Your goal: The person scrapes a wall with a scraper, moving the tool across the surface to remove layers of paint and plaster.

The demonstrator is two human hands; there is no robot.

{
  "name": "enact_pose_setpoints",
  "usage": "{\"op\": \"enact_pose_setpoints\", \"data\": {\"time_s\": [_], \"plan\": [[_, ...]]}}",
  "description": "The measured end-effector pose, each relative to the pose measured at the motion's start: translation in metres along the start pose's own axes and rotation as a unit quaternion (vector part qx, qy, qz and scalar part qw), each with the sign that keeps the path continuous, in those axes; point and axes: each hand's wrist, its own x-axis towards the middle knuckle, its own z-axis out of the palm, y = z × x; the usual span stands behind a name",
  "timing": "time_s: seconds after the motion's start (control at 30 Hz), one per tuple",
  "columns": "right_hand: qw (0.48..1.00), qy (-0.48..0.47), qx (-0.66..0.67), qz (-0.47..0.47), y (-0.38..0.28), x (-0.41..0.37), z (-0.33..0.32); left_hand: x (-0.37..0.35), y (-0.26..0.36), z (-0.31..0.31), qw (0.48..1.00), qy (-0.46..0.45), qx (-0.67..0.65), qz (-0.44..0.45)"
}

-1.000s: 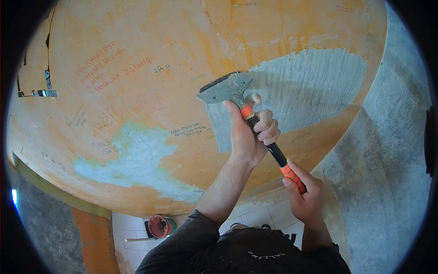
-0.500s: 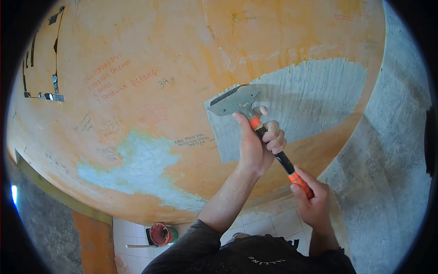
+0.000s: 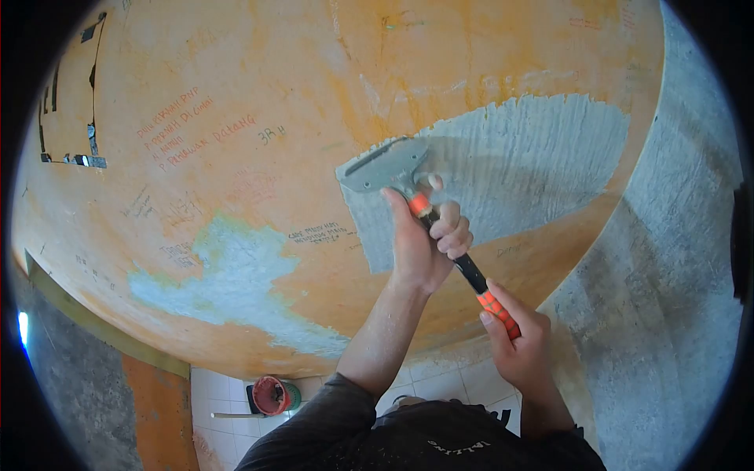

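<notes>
The left hand [image 3: 424,243] was wrapped around the neck and upper handle of the scraper [image 3: 386,166], its fingers curled closed over the black part and its thumb reaching up against the grey head. The index finger stood partly raised beside the orange collar [image 3: 419,205]. The right hand [image 3: 524,341] was closed narrowly on the orange end [image 3: 501,315] of the same handle, below and to the right of the left grip, with its thumb and fingers on either side. From the left grip the scraper's wide head lay up and to the left, and the handle ran down and to the right into the right grip. The head lay over the upper left corner of a bare grey patch [image 3: 526,165] on the orange wall [image 3: 314,86]; how firmly the blade met the surface could not be told. The rest of that patch spread to the right of the left hand. Left of the left grip were dark handwriting [image 3: 320,234] and, farther out, a pale blotch [image 3: 243,259]. Well below and to the left of both grips, a red bucket [image 3: 271,395] stood on white tiles [image 3: 212,388], near a pale stick [image 3: 236,415].
</notes>
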Motion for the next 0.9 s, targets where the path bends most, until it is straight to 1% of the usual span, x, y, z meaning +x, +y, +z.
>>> {"op": "enact_pose_setpoints", "data": {"time_s": [0.03,0.1,0.17,0.23,0.27,0.3,0.37,0.4,0.47,0.53,0.6,0.63,0.7,0.77,0.83,0.9], "plan": [[1.000,0.009,-0.001,-0.020,0.001,0.002,0.001,0.001,0.001,-0.001,1.000,0.003,0.000,0.000],[1.000,0.001,0.004,-0.011,-0.004,0.004,-0.001,0.007,0.005,0.001,0.999,-0.027,0.003,0.017],[1.000,-0.005,0.013,-0.003,-0.005,-0.003,-0.003,0.001,0.001,0.001,1.000,-0.007,0.003,0.010],[0.997,-0.035,0.033,0.062,0.001,-0.011,-0.006,-0.008,-0.007,-0.001,0.998,0.059,0.008,-0.014],[0.997,-0.034,0.035,0.053,0.002,-0.005,-0.005,-0.006,-0.005,-0.001,0.999,0.034,0.026,-0.006],[0.998,-0.028,0.039,0.041,0.002,-0.002,-0.004,-0.002,-0.002,0.000,0.999,0.031,0.029,-0.004],[0.998,-0.024,0.043,0.041,0.003,-0.002,-0.004,0.002,0.000,0.003,1.000,0.002,0.016,0.010],[0.998,-0.024,0.038,0.037,0.004,-0.002,-0.005,-0.001,-0.003,0.004,1.000,0.009,0.014,0.009],[0.999,-0.027,0.036,0.031,0.003,-0.006,-0.006,-0.004,-0.004,0.006,0.998,0.059,0.020,-0.004],[0.997,-0.037,0.053,0.051,0.004,-0.006,-0.009,-0.001,-0.003,0.003,0.999,0.040,0.026,0.002],[0.997,-0.037,0.057,0.045,0.003,0.003,-0.010,0.004,-0.002,0.002,1.000,0.008,0.023,0.008],[0.996,-0.039,0.063,0.043,0.002,0.004,-0.011,0.005,-0.002,0.003,1.000,0.011,0.022,0.009],[0.996,-0.042,0.059,0.047,0.005,0.000,-0.011,0.002,-0.003,0.005,0.999,0.026,0.041,0.011],[0.996,-0.041,0.056,0.050,0.011,-0.008,-0.010,-0.007,-0.010,-0.001,0.999,0.033,0.026,0.000],[0.992,-0.062,0.072,0.087,0.023,-0.023,-0.008,-0.019,-0.019,-0.009,0.995,0.096,0.033,-0.017],[0.988,-0.077,0.092,0.095,0.046,-0.043,0.002,-0.036,-0.027,-0.028,0.995,0.086,0.038,-0.019]]}}
